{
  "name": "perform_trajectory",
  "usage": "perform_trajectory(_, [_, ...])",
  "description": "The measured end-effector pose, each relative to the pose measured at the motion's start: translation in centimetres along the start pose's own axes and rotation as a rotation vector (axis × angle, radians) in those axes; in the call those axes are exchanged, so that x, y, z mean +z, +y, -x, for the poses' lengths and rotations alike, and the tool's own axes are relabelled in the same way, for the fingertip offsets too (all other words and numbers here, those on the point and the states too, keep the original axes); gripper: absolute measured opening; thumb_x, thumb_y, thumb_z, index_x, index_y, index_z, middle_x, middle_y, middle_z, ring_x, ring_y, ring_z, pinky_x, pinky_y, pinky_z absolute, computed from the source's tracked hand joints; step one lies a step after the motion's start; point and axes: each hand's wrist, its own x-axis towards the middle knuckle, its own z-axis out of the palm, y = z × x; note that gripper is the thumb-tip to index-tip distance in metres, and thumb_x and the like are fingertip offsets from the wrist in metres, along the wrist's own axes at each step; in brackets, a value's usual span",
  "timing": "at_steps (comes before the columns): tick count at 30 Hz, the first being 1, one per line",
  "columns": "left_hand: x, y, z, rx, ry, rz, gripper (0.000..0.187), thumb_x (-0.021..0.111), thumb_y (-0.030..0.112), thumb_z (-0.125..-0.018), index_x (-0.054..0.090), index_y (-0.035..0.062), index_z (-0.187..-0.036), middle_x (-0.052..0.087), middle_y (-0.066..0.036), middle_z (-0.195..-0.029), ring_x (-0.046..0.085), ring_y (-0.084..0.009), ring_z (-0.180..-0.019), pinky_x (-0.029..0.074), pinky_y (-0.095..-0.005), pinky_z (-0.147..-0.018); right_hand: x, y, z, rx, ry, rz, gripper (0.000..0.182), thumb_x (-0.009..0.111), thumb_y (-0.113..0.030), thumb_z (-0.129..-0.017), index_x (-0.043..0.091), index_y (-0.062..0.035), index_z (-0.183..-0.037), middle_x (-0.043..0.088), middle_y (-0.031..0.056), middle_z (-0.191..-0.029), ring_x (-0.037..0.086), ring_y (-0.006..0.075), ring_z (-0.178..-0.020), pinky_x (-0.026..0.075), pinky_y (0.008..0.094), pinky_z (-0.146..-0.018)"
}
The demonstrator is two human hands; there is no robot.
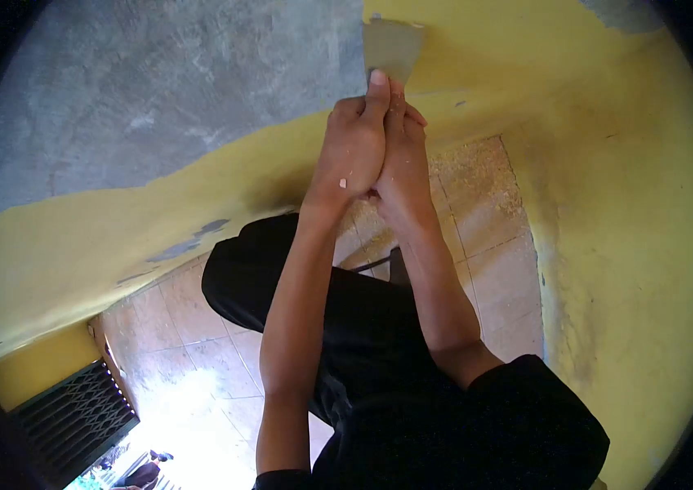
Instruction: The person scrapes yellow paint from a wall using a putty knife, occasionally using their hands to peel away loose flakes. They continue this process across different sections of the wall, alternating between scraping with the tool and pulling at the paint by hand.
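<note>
A paint scraper [393, 51] with a flat, wide blade lies against the wall, its edge where grey bare plaster [167, 90] meets yellow paint [510, 57]. My left hand [352, 151] and my right hand [403, 159] are closed together around its handle, which they hide. The left thumb stretches up to the base of the blade. Small pale paint flakes cling to both hands, with a larger one near the left wrist.
Yellow crumbs [489, 180] litter the tiled floor [501, 278] below, by the corner with the right-hand wall [624, 245]. My bent knee [240, 265] is close to the left wall. A dark folding gate [77, 416] stands at the lower left, beside bright light.
</note>
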Motion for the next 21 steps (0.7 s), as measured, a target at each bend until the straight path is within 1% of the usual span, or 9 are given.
perform_trajectory(2, [0.1, 0.3, 0.1, -0.013, 0.02, 0.067, 0.076, 0.031, 0.057, -0.106, 0.07, -0.004, -0.085, 0.07, -0.014, -0.082, 0.065, -0.0211, -0.077, 0.052, -0.0347, -0.078, -0.2, 0.6, -0.5, -0.113, 0.003, 0.145, 0.071, 0.033, -0.058, -0.106, 0.063, 0.0046, -0.091, 0.06, 0.0101, -0.068, 0.057, 0.0172, -0.061, 0.047, 0.0352, -0.054])
perform_trajectory(3, [0.2, 0.1, -0.1, 0.002, 0.021, 0.062, 0.076, 0.031, 0.057, -0.106, 0.07, -0.004, -0.085, 0.07, -0.014, -0.082, 0.065, -0.0211, -0.077, 0.052, -0.0347, -0.078, -0.3, 0.9, -0.8, -0.128, -0.002, 0.139, 0.071, 0.033, -0.058, -0.106, 0.063, 0.0046, -0.091, 0.06, 0.0101, -0.068, 0.057, 0.0172, -0.061, 0.047, 0.0352, -0.054])
perform_trajectory(5, [0.5, -1.4, -0.8, -0.009, 0.027, 0.01, 0.077, 0.03, 0.055, -0.106, 0.074, -0.0043, -0.084, 0.071, -0.02, -0.082, 0.067, -0.0299, -0.082, 0.05, -0.0382, -0.087, -0.7, 1.6, -1.2, -0.063, 0.042, 0.124, 0.07, 0.034, -0.058, -0.106, 0.064, 0.0047, -0.094, 0.062, 0.0111, -0.072, 0.058, 0.0177, -0.063, 0.047, 0.0351, -0.056])
perform_trajectory(6, [0.3, -0.9, -0.8, -0.01, 0.027, 0.013, 0.077, 0.03, 0.055, -0.106, 0.074, -0.0043, -0.084, 0.071, -0.02, -0.082, 0.067, -0.0299, -0.082, 0.05, -0.0382, -0.087, -0.5, 1.1, -1.1, -0.063, 0.043, 0.127, 0.07, 0.034, -0.058, -0.106, 0.064, 0.0047, -0.094, 0.062, 0.0111, -0.072, 0.058, 0.0177, -0.063, 0.047, 0.0351, -0.056])
perform_trajectory(9, [0.1, 0.0, -0.6, 0.079, 0.002, 0.021, 0.075, 0.031, 0.057, -0.106, 0.07, -0.0036, -0.084, 0.07, -0.015, -0.081, 0.065, -0.0221, -0.079, 0.051, -0.0348, -0.079, -0.1, -0.2, -0.5, -0.079, 0.023, 0.115, 0.07, 0.035, -0.058, -0.105, 0.064, 0.0051, -0.096, 0.063, 0.0108, -0.074, 0.059, 0.0176, -0.067, 0.048, 0.0344, -0.057])
perform_trajectory(11, [0.0, 0.3, -0.4, 0.046, 0.027, 0.014, 0.076, 0.031, 0.055, -0.106, 0.074, -0.0039, -0.085, 0.072, -0.02, -0.084, 0.068, -0.031, -0.084, 0.05, -0.0387, -0.087, -0.1, -0.6, -0.2, -0.013, 0.005, 0.114, 0.069, 0.036, -0.057, -0.105, 0.064, 0.0053, -0.096, 0.063, 0.0113, -0.075, 0.059, 0.0168, -0.067, 0.047, 0.034, -0.055])
perform_trajectory(15, [0.2, 0.0, -0.7, 0.032, 0.031, -0.041, 0.075, 0.031, 0.054, -0.106, 0.075, -0.0038, -0.085, 0.072, -0.021, -0.084, 0.069, -0.0321, -0.084, 0.05, -0.039, -0.086, -0.1, 0.2, -0.8, -0.063, 0.06, 0.097, 0.069, 0.036, -0.058, -0.105, 0.062, 0.0046, -0.092, 0.061, 0.0097, -0.07, 0.057, 0.016, -0.061, 0.045, 0.0337, -0.05])
perform_trajectory(17, [-0.2, 1.4, -0.7, 0.109, 0.018, -0.057, 0.074, 0.031, 0.052, -0.106, 0.075, -0.0038, -0.086, 0.072, -0.022, -0.083, 0.068, -0.0327, -0.082, 0.051, -0.0393, -0.086, 0.4, -1.0, -0.5, -0.094, -0.006, 0.003, 0.069, 0.035, -0.059, -0.105, 0.06, 0.0035, -0.088, 0.06, 0.0082, -0.068, 0.054, 0.0161, -0.055, 0.043, 0.0343, -0.046])
perform_trajectory(21, [0.1, 1.2, -0.7, 0.105, 0.028, -0.063, 0.073, 0.031, 0.052, -0.106, 0.075, -0.0031, -0.086, 0.072, -0.022, -0.081, 0.068, -0.0328, -0.08, 0.051, -0.0394, -0.085, 0.1, -1.1, -0.5, -0.144, -0.008, 0.074, 0.07, 0.036, -0.06, -0.104, 0.06, 0.0028, -0.087, 0.06, 0.0072, -0.069, 0.053, 0.0162, -0.054, 0.042, 0.0345, -0.044])
